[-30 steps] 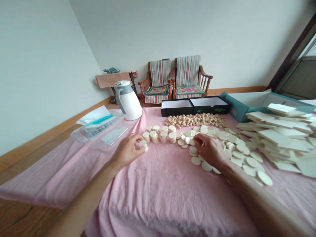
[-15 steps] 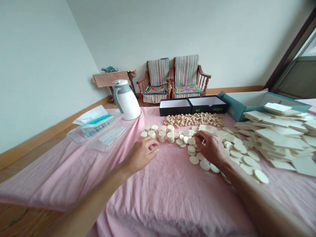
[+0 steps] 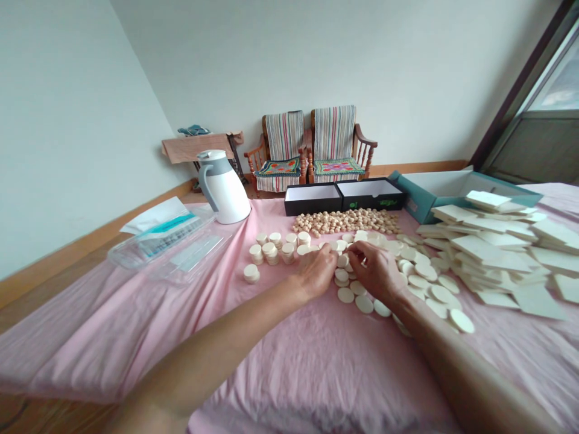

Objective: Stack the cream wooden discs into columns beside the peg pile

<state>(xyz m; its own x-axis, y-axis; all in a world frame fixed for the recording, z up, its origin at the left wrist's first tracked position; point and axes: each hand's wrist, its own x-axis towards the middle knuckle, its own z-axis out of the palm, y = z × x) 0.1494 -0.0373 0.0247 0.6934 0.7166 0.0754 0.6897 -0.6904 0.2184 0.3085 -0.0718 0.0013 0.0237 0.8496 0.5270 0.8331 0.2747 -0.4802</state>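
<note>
pink cloth [image 3: 289, 367] and loose discs [image 3: 357, 295]

white walls rise around a plain room, with two wooden armchairs [image 3: 307, 144] draped in striped throws at the far wall and a small side table [image 3: 194, 146] to their left. the cloth lies rumpled across the surface in front of the person.

both hands sit at its middle, close together but not touching. the left hand [image 3: 314, 272] curves downward, its fingers drawn in at the near edge of the disc spread; whether it holds a disc i cannot tell. the right hand [image 3: 374, 272] is in a narrow pinch, fingertips down among the discs, and it too may or may not hold one.

the cream discs lie scattered and overlapping around and ahead of the right hand, spreading toward the right. to the left of the left hand stand short disc stacks [image 3: 274, 250], with one stack [image 3: 251, 273] set apart nearest the cloth's left side.

beyond them lies a heap of small tan discs [image 3: 346, 222], just in front of a black box [image 3: 344, 198]. cream square sheets [image 3: 488, 253] pile up at the right, against a teal box [image 3: 418, 196]. a white jug [image 3: 224, 187] and a clear plastic case [image 3: 167, 250] sit at the far left.
</note>
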